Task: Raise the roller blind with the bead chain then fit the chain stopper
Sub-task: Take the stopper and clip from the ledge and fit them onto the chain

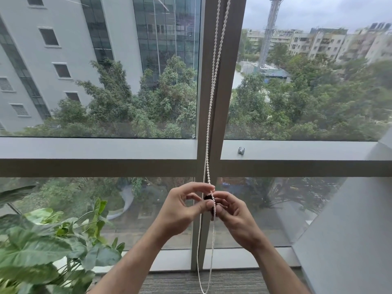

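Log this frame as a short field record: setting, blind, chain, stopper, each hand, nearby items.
setting: person at a window, facing the grey window frame
blind: fabric not in view; glass uncovered
bead chain: white loop hanging along the frame's upright, bottom near the floor
chain stopper: small dark piece between the fingertips, on the chain; mostly hidden
left hand: pinches chain and stopper
right hand: pinches the chain at the stopper
nearby: potted plant at lower left; small metal clip on the crossbar
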A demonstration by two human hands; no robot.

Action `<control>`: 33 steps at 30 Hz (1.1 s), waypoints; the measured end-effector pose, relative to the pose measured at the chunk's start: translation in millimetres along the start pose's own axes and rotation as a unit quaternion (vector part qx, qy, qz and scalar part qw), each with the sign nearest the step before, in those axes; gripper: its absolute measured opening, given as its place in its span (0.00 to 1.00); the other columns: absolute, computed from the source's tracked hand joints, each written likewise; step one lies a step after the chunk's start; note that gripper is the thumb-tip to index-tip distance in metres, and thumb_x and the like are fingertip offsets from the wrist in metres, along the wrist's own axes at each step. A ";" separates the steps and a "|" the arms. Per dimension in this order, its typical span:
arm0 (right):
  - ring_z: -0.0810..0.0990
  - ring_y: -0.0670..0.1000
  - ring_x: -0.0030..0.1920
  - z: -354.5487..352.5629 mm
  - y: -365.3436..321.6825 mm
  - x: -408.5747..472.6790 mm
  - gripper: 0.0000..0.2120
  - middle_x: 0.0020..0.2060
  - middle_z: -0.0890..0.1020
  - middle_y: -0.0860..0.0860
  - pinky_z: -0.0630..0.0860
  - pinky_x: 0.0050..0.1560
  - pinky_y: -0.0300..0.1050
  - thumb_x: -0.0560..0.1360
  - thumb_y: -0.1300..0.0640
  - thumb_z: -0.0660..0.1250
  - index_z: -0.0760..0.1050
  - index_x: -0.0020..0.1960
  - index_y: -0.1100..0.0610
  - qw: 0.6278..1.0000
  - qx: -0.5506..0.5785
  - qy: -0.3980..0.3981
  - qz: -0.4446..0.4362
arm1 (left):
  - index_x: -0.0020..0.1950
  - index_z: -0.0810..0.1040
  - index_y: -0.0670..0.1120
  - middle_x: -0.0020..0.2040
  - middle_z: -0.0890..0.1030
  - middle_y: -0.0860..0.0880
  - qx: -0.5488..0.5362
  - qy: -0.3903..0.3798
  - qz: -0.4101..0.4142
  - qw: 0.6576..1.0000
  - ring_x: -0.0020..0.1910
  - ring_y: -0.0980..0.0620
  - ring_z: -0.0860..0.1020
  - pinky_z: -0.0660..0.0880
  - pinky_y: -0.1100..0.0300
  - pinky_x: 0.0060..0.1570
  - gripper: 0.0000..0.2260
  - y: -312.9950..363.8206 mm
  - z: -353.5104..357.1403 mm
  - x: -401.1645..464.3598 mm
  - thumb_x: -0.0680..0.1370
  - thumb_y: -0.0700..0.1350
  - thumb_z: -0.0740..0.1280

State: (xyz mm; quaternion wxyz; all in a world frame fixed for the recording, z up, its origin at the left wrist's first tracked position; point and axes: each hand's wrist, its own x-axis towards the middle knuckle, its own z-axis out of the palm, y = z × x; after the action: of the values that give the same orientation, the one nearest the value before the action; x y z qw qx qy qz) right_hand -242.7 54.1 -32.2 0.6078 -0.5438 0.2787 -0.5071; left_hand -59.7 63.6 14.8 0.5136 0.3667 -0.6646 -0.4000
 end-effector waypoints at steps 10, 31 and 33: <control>0.79 0.58 0.48 4.0 -1.8 -4.0 0.15 0.52 0.82 0.59 0.77 0.50 0.51 0.76 0.58 0.69 0.78 0.61 0.59 0.999 0.040 0.015 0.013 | 0.57 0.83 0.53 0.54 0.85 0.53 0.019 -0.019 -0.009 1.000 0.54 0.51 0.82 0.79 0.56 0.51 0.16 -4.4 1.7 -2.0 0.70 0.43 0.77; 0.78 0.65 0.62 9.8 1.0 -8.3 0.15 0.56 0.79 0.67 0.77 0.59 0.49 0.72 0.61 0.76 0.71 0.52 0.56 0.990 0.143 -0.018 0.012 | 0.56 0.82 0.62 0.52 0.85 0.57 0.036 0.005 -0.008 0.999 0.51 0.54 0.83 0.78 0.60 0.53 0.17 -8.3 14.4 -10.0 0.68 0.54 0.77; 0.76 0.67 0.64 8.2 1.9 -7.7 0.17 0.58 0.78 0.68 0.77 0.60 0.51 0.73 0.64 0.74 0.69 0.55 0.56 0.987 0.156 -0.032 0.006 | 0.56 0.81 0.62 0.52 0.85 0.57 0.040 0.000 -0.007 0.999 0.52 0.54 0.83 0.78 0.59 0.54 0.17 -8.2 14.2 -9.4 0.68 0.53 0.77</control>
State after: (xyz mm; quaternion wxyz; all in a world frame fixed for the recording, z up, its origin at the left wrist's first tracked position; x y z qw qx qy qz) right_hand -237.3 64.0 -33.5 0.6966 -0.4567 0.1804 -0.5231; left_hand -71.0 70.8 1.5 0.4958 0.3916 -0.6776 -0.3765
